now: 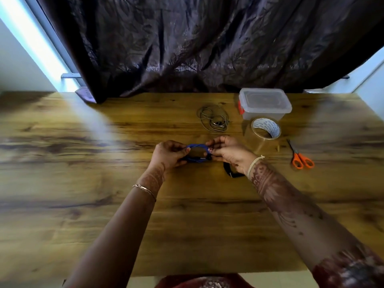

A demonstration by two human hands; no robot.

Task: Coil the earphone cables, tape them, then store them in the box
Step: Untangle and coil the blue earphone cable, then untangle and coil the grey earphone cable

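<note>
Blue earphone cable (197,152) coiled, held above bench (83,183): left hand (169,153) pinches one end of loop, right hand (225,150) pinches other. No tape on it yet. Tape roll (266,128), scissors (300,156), lidded box (265,103) untouched; grey earphone cable (214,118) waits near box.

Lost both ends of blue cable coil (197,146) behind fingers of left hand (169,153) and right hand (227,151). Could not identify black item (229,172) half hidden under right wrist. Could not make out contents of box (265,102) through cloudy lid. Could not read print inside tape roll (266,128). Found left side of desk (187,215) blurred.
</note>
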